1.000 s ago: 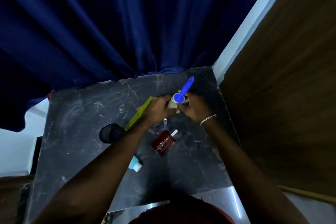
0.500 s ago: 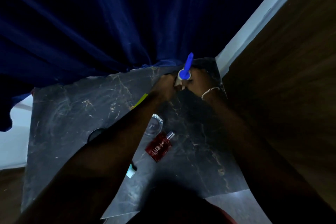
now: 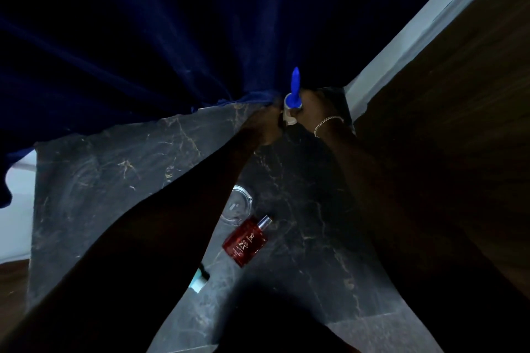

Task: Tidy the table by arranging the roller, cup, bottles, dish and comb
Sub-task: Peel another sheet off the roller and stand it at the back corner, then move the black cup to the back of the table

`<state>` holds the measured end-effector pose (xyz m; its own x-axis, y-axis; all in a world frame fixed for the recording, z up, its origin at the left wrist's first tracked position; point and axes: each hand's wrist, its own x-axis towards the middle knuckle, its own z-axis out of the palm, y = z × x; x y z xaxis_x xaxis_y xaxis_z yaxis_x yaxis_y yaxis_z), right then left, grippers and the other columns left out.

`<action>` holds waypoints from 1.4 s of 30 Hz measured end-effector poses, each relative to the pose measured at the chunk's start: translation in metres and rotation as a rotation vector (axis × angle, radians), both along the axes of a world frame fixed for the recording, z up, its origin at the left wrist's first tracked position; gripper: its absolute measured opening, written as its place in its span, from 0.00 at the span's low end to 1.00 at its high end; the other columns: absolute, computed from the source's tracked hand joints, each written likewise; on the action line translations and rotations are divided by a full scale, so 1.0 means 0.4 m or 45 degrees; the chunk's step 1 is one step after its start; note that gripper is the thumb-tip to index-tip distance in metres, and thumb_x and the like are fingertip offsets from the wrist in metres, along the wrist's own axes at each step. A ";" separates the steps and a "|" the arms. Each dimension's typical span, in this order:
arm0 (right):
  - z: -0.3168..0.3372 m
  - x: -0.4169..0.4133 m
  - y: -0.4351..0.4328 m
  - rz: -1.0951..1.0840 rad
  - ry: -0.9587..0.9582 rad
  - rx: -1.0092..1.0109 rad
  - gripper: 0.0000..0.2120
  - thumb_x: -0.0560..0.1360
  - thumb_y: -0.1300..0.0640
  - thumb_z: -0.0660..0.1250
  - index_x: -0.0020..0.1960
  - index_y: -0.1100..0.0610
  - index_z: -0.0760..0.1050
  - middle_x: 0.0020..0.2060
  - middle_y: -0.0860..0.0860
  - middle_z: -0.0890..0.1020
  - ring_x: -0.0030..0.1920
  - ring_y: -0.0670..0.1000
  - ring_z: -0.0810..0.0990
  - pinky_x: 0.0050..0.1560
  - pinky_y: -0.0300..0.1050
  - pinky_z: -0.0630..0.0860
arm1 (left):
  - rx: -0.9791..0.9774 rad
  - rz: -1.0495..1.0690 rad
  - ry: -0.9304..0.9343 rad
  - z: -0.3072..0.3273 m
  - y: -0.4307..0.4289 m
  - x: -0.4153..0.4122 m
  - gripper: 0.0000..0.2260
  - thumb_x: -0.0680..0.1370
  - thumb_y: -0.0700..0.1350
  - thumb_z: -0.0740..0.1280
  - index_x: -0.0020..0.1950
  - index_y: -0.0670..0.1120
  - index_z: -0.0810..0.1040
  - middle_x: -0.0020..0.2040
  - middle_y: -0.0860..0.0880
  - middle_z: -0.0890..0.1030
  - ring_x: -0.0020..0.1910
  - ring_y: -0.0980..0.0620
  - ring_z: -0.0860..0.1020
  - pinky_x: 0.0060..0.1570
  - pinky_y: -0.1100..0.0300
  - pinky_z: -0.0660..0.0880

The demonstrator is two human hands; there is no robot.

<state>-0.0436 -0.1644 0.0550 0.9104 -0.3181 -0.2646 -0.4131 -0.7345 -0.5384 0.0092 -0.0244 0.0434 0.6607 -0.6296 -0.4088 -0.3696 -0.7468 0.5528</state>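
A roller [image 3: 293, 100] with a blue handle and white head stands upright at the far right corner of the dark marble table [image 3: 120, 163]. My left hand [image 3: 265, 123] and my right hand [image 3: 314, 110] both close around its white head. A clear glass dish [image 3: 239, 205] lies mid-table. A red perfume bottle [image 3: 246, 241] lies flat just in front of it. A small teal-and-white bottle [image 3: 199, 281] peeks out beside my left forearm. The comb and the cup are hidden under my left arm.
A dark blue curtain [image 3: 143, 51] hangs along the table's far edge. A brown wooden panel [image 3: 444, 94] and a white wall strip [image 3: 401, 37] border the right side. A pale floor [image 3: 17, 209] shows at left.
Both hands have carried the roller from the table's middle to the far right corner, and its handle now points straight up. My left arm now covers the comb and the cup.
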 end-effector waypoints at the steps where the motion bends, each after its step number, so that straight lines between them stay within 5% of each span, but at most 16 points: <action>1: -0.010 0.002 -0.002 -0.005 0.001 -0.003 0.16 0.74 0.53 0.70 0.61 0.55 0.76 0.53 0.56 0.83 0.55 0.57 0.81 0.56 0.52 0.78 | -0.005 0.002 0.008 -0.002 0.000 -0.001 0.22 0.81 0.45 0.64 0.74 0.46 0.63 0.61 0.39 0.80 0.59 0.40 0.80 0.53 0.50 0.75; 4: -0.032 -0.007 -0.005 -0.045 0.000 -0.017 0.16 0.73 0.51 0.71 0.59 0.54 0.77 0.51 0.54 0.83 0.53 0.55 0.82 0.55 0.52 0.78 | -0.037 0.013 0.012 -0.016 0.000 -0.007 0.23 0.81 0.46 0.65 0.74 0.48 0.63 0.61 0.41 0.80 0.59 0.41 0.80 0.56 0.47 0.77; 10: -0.043 -0.011 -0.008 -0.050 -0.058 -0.027 0.17 0.72 0.54 0.73 0.59 0.55 0.78 0.53 0.54 0.83 0.55 0.55 0.81 0.56 0.48 0.76 | -0.129 0.018 -0.007 -0.023 0.003 -0.017 0.27 0.79 0.41 0.68 0.76 0.47 0.62 0.62 0.42 0.80 0.60 0.44 0.80 0.51 0.56 0.70; 16: -0.049 -0.011 -0.006 -0.062 -0.086 0.007 0.19 0.72 0.52 0.73 0.61 0.54 0.75 0.53 0.54 0.83 0.55 0.55 0.81 0.56 0.48 0.76 | -0.133 0.026 0.020 -0.021 0.007 -0.018 0.28 0.80 0.44 0.67 0.78 0.48 0.59 0.63 0.43 0.80 0.52 0.48 0.80 0.47 0.53 0.73; 20: -0.051 -0.025 0.001 -0.079 -0.095 -0.023 0.24 0.71 0.52 0.74 0.64 0.56 0.73 0.56 0.55 0.82 0.58 0.57 0.80 0.58 0.48 0.74 | -0.123 0.023 -0.021 -0.021 0.030 -0.017 0.34 0.80 0.45 0.68 0.81 0.48 0.53 0.71 0.42 0.75 0.66 0.45 0.77 0.64 0.50 0.74; 23: -0.055 -0.043 0.018 -0.111 -0.110 -0.031 0.32 0.71 0.52 0.74 0.71 0.55 0.67 0.62 0.55 0.79 0.63 0.57 0.77 0.63 0.53 0.73 | -0.113 0.039 -0.029 -0.002 0.053 -0.024 0.38 0.81 0.46 0.67 0.83 0.48 0.46 0.77 0.40 0.68 0.72 0.44 0.73 0.67 0.50 0.70; 29: -0.037 -0.150 0.031 -0.062 -0.287 -0.404 0.43 0.67 0.42 0.72 0.76 0.55 0.58 0.71 0.55 0.69 0.71 0.55 0.68 0.73 0.52 0.64 | -0.013 0.032 -0.242 0.012 0.129 -0.077 0.38 0.80 0.58 0.64 0.83 0.47 0.49 0.81 0.42 0.60 0.80 0.42 0.60 0.76 0.41 0.61; 34: 0.000 -0.282 0.126 -0.162 -0.292 -0.173 0.46 0.71 0.49 0.74 0.80 0.57 0.50 0.78 0.58 0.56 0.77 0.57 0.55 0.72 0.43 0.47 | 0.063 -0.078 -0.551 0.036 0.232 -0.167 0.38 0.80 0.65 0.55 0.83 0.47 0.47 0.83 0.44 0.51 0.83 0.44 0.48 0.79 0.41 0.49; 39: -0.004 -0.390 0.209 -0.128 -0.283 -0.143 0.46 0.71 0.46 0.72 0.80 0.54 0.49 0.79 0.57 0.53 0.78 0.58 0.55 0.73 0.57 0.61 | 0.093 -0.072 -0.627 0.077 0.340 -0.289 0.37 0.81 0.67 0.52 0.83 0.49 0.44 0.84 0.46 0.49 0.83 0.46 0.44 0.80 0.41 0.46; 42: 0.006 -0.436 0.279 -0.075 -0.293 -0.106 0.47 0.71 0.47 0.73 0.80 0.55 0.50 0.79 0.56 0.53 0.78 0.57 0.54 0.74 0.58 0.60 | 0.067 -0.035 -0.637 0.103 0.394 -0.369 0.36 0.82 0.66 0.52 0.83 0.48 0.46 0.84 0.47 0.50 0.83 0.47 0.43 0.80 0.42 0.45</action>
